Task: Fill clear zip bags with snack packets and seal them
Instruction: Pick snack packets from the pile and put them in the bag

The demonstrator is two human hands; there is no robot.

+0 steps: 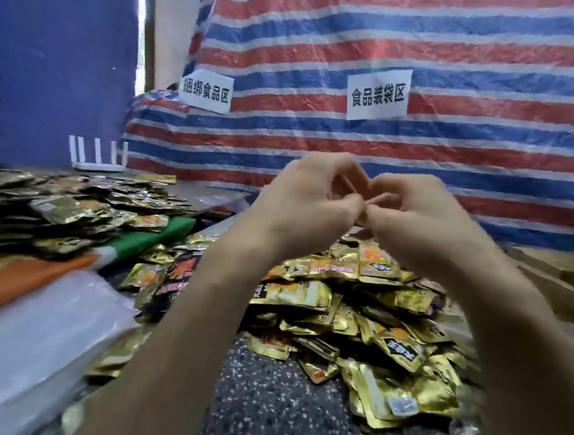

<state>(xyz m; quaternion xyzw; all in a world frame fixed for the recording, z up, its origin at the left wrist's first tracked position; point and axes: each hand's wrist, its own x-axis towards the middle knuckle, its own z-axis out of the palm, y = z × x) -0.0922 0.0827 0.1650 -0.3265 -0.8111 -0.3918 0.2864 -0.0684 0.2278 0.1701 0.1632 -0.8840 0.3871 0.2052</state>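
Observation:
My left hand [309,198] and my right hand [413,213] are raised side by side above the table, fingertips meeting. Both pinch the same thin edge of what looks like a clear zip bag [365,203], which is almost invisible against the background. Below and between my forearms lies a heap of gold snack packets [357,312] on the dark speckled tabletop [264,397]. A second heap of gold packets [73,207] covers the far left. I cannot tell whether the bag holds any packets.
A stack of clear plastic bags [28,341] lies at the near left, over orange and green cloth [132,243]. A white router [98,156] stands at the back left. A striped tarp with paper signs [377,94] forms the back wall. Cardboard boxes [566,273] sit at right.

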